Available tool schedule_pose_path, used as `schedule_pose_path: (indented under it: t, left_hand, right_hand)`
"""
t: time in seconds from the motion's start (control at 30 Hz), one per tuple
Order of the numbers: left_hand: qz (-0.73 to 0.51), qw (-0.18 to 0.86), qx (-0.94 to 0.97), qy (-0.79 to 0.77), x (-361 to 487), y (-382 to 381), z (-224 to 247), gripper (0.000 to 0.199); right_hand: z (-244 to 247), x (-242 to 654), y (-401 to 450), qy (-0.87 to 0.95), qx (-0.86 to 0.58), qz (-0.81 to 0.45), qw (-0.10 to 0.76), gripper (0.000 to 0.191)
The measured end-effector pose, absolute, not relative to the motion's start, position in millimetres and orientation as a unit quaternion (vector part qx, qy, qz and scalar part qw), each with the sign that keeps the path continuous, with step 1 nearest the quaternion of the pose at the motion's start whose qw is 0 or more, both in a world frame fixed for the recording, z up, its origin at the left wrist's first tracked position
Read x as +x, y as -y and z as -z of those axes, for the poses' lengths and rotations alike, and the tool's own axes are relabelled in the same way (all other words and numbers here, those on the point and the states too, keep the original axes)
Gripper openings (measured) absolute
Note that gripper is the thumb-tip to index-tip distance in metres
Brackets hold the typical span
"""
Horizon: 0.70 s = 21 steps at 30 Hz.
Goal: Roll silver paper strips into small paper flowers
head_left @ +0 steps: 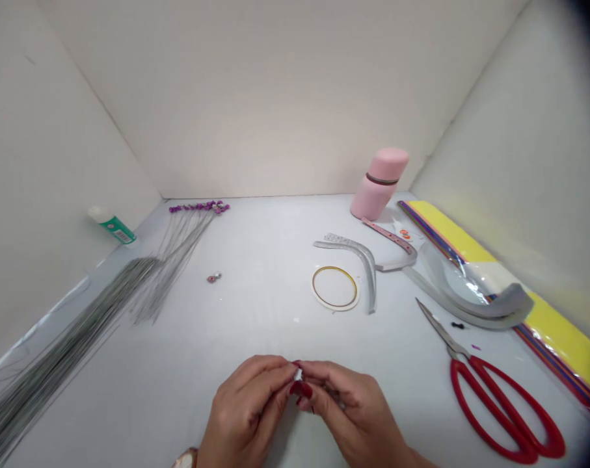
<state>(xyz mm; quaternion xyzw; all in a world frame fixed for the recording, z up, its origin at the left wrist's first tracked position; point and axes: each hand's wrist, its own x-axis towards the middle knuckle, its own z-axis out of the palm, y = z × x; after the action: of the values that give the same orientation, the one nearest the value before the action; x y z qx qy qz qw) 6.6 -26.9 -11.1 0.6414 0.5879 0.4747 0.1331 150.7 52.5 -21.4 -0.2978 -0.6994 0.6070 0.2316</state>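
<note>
Both hands meet at the bottom middle of the view, fingertips touching. My left hand [253, 406] pinches a small white piece [298, 374] between thumb and forefinger. From the other side, my right hand [350, 406] grips the same piece, its remaining fingers curled under. Most of the piece is hidden by the fingertips. Beyond the hands lies a roll of white tape [334, 307] with a yellow inner ring. A tiny red and silver item [213, 277] rests on the table to the left.
Red-handled scissors [499, 390], yellow sheets [563, 331] and curled grey strips [475, 312] lie right. A pink bottle [378, 185] stands behind. Grey wires [80, 344], purple-tipped stems [200, 208] and a green-white tube [115, 227] are left. Walls enclose the table [260, 260].
</note>
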Motion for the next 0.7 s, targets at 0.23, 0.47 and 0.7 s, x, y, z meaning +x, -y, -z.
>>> schedule_pose_path:
  t: [0.23, 0.47, 0.7]
  left_hand:
    - [-0.460, 0.170, 0.616, -0.617, 8.8, 28.3, 11.1, 0.021]
    - [-0.463, 0.121, 0.655, -0.586, 7.7, 30.0, 11.5, 0.027]
    - [-0.457, 0.132, 0.655, -0.587, 10.1, 29.6, 10.0, 0.027]
  right_hand:
    - [20.5, 153.2, -54.0, 0.778, -0.274, -0.506, 0.252, 0.019]
    - [20.2, 154.5, -55.6, 0.844, -0.224, -0.391, 0.291, 0.019]
    - [20.5, 151.6, -55.8, 0.892, -0.196, -0.263, 0.310, 0.022]
